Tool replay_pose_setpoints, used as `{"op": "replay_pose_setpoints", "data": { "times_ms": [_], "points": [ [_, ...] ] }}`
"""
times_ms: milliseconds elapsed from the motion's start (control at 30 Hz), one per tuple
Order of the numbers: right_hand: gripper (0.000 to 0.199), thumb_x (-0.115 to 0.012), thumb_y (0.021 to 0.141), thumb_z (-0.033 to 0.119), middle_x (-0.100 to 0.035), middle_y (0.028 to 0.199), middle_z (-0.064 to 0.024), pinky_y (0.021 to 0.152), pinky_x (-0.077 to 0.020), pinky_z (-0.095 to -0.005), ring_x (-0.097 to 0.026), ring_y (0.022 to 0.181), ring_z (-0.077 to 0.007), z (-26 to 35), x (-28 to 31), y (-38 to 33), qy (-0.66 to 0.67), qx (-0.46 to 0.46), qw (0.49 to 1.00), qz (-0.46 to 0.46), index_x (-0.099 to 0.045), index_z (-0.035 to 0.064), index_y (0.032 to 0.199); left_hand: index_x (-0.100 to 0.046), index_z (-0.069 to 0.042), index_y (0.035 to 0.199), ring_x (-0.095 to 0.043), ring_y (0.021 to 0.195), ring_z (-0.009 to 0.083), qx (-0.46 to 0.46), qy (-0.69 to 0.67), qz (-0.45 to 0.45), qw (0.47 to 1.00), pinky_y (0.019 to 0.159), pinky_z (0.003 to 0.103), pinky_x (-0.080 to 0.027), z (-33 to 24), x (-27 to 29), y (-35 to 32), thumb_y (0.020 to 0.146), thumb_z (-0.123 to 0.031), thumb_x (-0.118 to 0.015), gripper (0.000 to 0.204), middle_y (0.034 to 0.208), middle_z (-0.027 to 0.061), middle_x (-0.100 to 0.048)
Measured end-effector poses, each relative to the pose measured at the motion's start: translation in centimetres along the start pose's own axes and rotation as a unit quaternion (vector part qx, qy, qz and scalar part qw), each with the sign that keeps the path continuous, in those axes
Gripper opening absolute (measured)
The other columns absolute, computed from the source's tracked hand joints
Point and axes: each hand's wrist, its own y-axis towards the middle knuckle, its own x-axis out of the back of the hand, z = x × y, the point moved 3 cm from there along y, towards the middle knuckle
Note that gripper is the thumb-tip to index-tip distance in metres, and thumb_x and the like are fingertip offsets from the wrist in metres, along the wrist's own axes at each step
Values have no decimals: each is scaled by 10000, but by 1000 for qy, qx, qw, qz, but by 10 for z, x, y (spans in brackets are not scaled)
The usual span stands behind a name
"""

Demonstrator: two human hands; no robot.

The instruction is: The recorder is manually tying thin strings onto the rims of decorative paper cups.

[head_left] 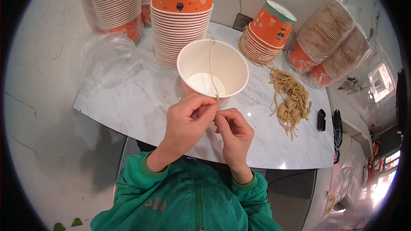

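A paper bucket (pixel 233 83), white inside, stands open-topped on the table in front of me. A tan string (pixel 210 60) runs across its mouth from the far rim to the near rim. At the near rim my left hand (pixel 188 117) is closed, with thumb and forefinger pinching the string. Just to its right and slightly lower, my right hand (pixel 234 134) is also closed in a pinch on the string. The fingertips nearly meet, and they hide the string's end.
Behind the bucket rises a tall stack of orange paper buckets (pixel 182 30). A shorter stack (pixel 274 23) has strings around its rims. Tan strings lie in a heap (pixel 291 102) at the right, near a black object (pixel 321 120). Bagged stacks (pixel 327 30) and crumpled clear plastic (pixel 109 62) flank the marble-patterned table (pixel 145 111).
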Motion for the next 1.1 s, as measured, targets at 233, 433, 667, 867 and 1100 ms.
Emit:
{"op": "replay_pose_setpoints", "data": {
  "times_ms": [233,433,667,867,1100],
  "points": [
    [67,-668,970,-18,-661,964,-40,781,-495,-238,-617,862,-97,1,1,1,-50,21,998,-12,-684,-42,1030,-678,-23,1002,-548,708,26,97,-195,-8,976,622,194,-433,10,0,-2,987,-56,-666,38,876,-25,-685],
    [52,-679,959,-14,-658,924,-35,744,-485,-235,-588,807,-87,2,-4,3,-65,40,997,-30,-686,-38,1004,-627,-19,1065,-561,706,28,94,-206,-50,973,629,185,-455,9,0,-6,1044,-100,-613,85,910,7,-724],
    [55,-652,993,-16,-622,935,-22,732,-468,-216,-595,810,-80,1,-6,5,-95,67,993,-12,-659,-45,1039,-556,-15,1099,-554,674,43,48,-186,-64,979,608,195,-454,12,1,0,1082,-104,-535,92,865,58,-726],
    [48,-662,991,2,-623,917,-18,757,-483,-231,-598,820,-85,3,-9,4,-112,61,992,-6,-656,-42,1009,-531,-15,1110,-566,652,55,44,-184,-73,979,590,206,-453,10,4,6,1100,-122,-495,113,828,77,-724],
    [50,-698,902,-49,-616,857,-62,677,-469,-251,-566,730,-122,5,-13,7,-154,110,982,6,-668,-25,934,-515,-17,1108,-580,634,63,61,-196,-88,975,573,205,-442,12,7,9,1100,-125,-495,110,775,72,-716]
  ]
}}
